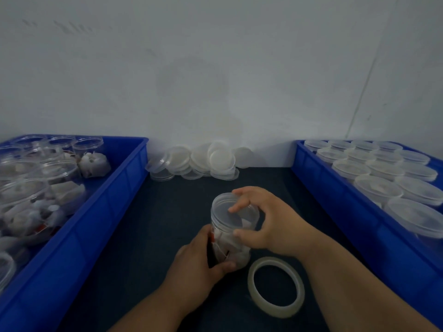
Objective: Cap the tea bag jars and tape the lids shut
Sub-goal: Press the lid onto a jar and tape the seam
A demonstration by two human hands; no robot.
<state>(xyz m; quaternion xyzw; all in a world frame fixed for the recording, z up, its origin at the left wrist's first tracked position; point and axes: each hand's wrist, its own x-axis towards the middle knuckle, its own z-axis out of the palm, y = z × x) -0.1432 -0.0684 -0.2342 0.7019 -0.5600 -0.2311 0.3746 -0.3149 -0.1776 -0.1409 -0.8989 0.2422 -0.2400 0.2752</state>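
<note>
The left hand (194, 257) grips the clear plastic tea bag jar (230, 238); the right hand (266, 221) curls its fingers around the clear round lid (227, 207), near a clear tape roll (275, 287).

The left hand (199, 262) reaches in from below on a bare forearm and grips the lower body of the clear plastic jar of tea bags (227, 245), thumb curled across its front. The right hand (271, 221) arches over the top, its fingers and thumb bent round the rim of the clear round lid (225, 206).
</note>
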